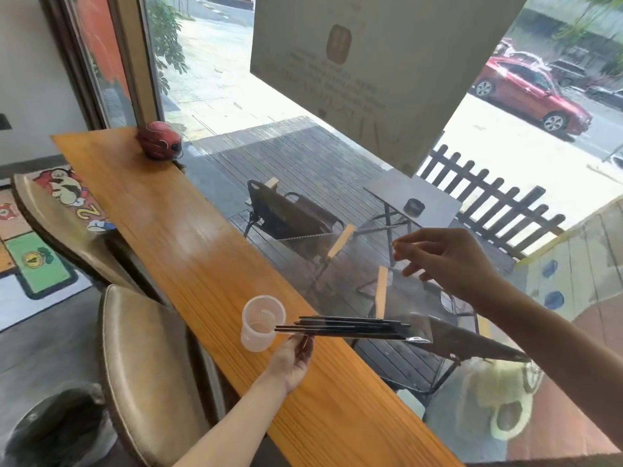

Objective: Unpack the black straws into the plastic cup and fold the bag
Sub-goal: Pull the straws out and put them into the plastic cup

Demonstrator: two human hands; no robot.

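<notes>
Left grip (296,352) on black straws (344,326) beside plastic cup (259,326).

2 bare forearms with no sleeves in view, left hand (292,360) and right hand (448,261) both bare, no gloves, rings, watch or bands visible on fingers (403,246) or wrists, nails too blurred to tell.

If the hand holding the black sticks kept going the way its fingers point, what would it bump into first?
Probably the plastic cup: the left hand points up and away, with the black straws reaching to the right. Depth is unclear.
</notes>
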